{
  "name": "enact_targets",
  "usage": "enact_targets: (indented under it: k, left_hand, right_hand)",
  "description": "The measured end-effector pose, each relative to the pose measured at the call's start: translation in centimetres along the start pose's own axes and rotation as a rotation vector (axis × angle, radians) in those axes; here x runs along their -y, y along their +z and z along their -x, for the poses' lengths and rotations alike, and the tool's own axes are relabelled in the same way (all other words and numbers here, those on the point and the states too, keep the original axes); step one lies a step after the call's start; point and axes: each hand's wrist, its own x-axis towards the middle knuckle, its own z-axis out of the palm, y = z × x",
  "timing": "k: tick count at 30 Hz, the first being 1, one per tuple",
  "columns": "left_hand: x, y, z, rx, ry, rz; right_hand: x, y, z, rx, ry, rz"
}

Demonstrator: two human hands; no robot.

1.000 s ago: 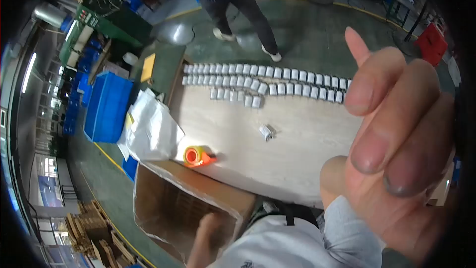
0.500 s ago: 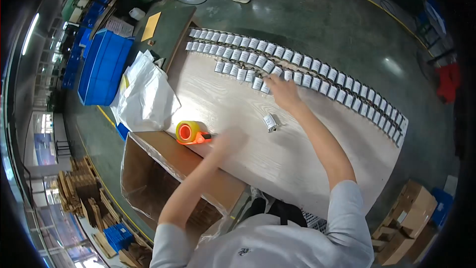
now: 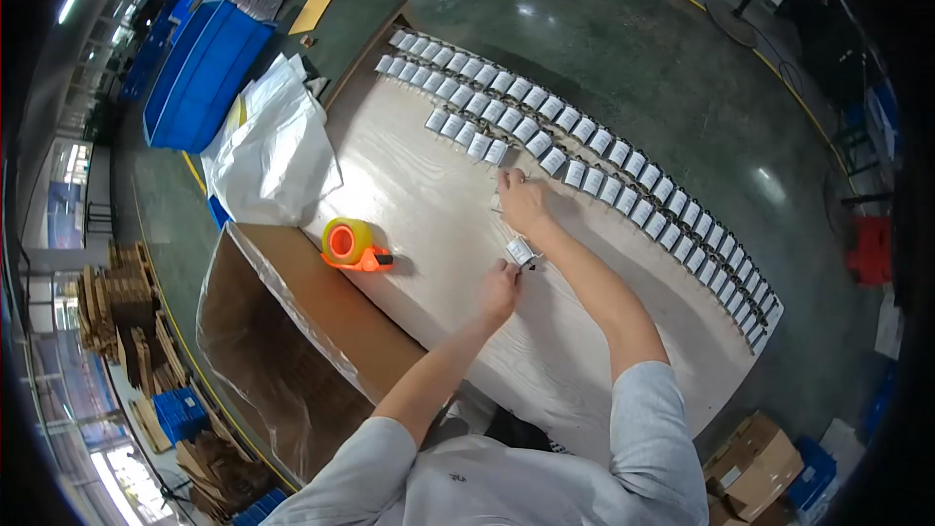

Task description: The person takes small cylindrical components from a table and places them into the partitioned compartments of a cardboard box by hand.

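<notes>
Head view: left hand (image 3: 502, 292) touches illegibly labelled part (image 3: 521, 250); right hand (image 3: 523, 203) apart, grips unclear.

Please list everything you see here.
Table: one, pale, centre
Labelled parts: dozens, white-faced, rows along table's far side
Loose part: one, silvery-white, mid-table
Tape dispenser: one, orange, on table's left
Lined carton: one, brown, table's near-left edge
Plastic sheeting: one pile, silvery, left of table
Bin: one, blue, upper left
Flat sheet: one, yellow, upper left
Cardboard stacks: several, brown, lower left
Cardboard boxes: count unclear, brown, lower right
Unclear object: one, red, far right
Sleeves: two, light grey, bottom
Left hand: one, bare, at loose part
Right hand: one, bare, near rows
</notes>
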Motion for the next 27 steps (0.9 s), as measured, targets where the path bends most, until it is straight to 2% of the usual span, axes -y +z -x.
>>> enact_targets:
  k: [4,7,9,11,13,16,18,19,20,23,25,27]
  left_hand:
    - [-0.4,-4.6,0.4,-0.018,0.05,0.034]
    - [-2.5,-13.4,2.9,-0.071,-0.033,0.045]
    - [-0.8,-18.2,5.1,-0.1,0.036,0.135]
    - [2.9,-21.5,8.4,-0.352,0.051,0.257]
    - [4.1,-26.7,11.9,-0.514,0.029,0.327]
    - [7.9,-31.3,18.3,-0.729,-0.141,0.19]
    - [11.2,-32.5,22.9,-0.806,-0.278,0.117]
    - [13.3,-32.1,25.2,-0.822,-0.336,0.084]
    - [15.2,-31.4,27.2,-0.827,-0.408,0.064]
    - [20.4,-27.5,32.3,-0.533,-0.732,0.127]
    - [22.1,-24.6,34.0,-0.355,-0.683,-0.019]
    - [24.6,-21.8,35.0,-0.277,-0.668,-0.041]
  right_hand:
    - [-0.6,-1.6,1.3,-0.091,0.179,-0.323]
    - [-2.8,-0.8,2.0,-0.105,0.116,-0.142]
    - [-3.6,-0.8,2.3,-0.152,0.059,-0.043]
    - [-4.5,0.9,2.2,-0.196,0.015,0.01]
    - [-5.6,2.3,1.7,-0.17,-0.031,0.013]
    - [-6.4,2.4,1.4,-0.09,-0.152,-0.033]
    - [-5.8,0.9,1.9,-0.153,-0.151,-0.186]
    - [-5.2,-0.2,1.9,-0.141,-0.134,-0.145]
    - [-4.8,-1.2,2.1,-0.132,-0.106,-0.1]
    - [-2.4,-5.2,3.0,-0.129,-0.006,0.006]
    - [-0.8,-6.8,3.5,-0.184,0.028,-0.012]
    - [0.0,-8.0,3.7,-0.292,0.031,-0.105]
